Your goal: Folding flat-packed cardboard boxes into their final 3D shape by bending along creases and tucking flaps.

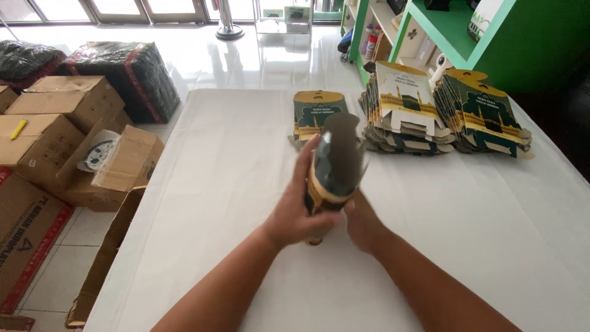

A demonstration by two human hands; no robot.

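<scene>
Both hands are clamped on one dark green printed carton [335,163], held upright over the middle of the white table [215,184]. The left hand [298,212] wraps its side, the right hand [362,221] pinches it low at 4 o'clock. It's blurry, so I'd guess a flap could crease if squeezed too hard. Flat carton stacks [409,114] sit at 1 o'clock, a smaller pile [313,107] at 12, brown boxes [55,132] at 9.
</scene>
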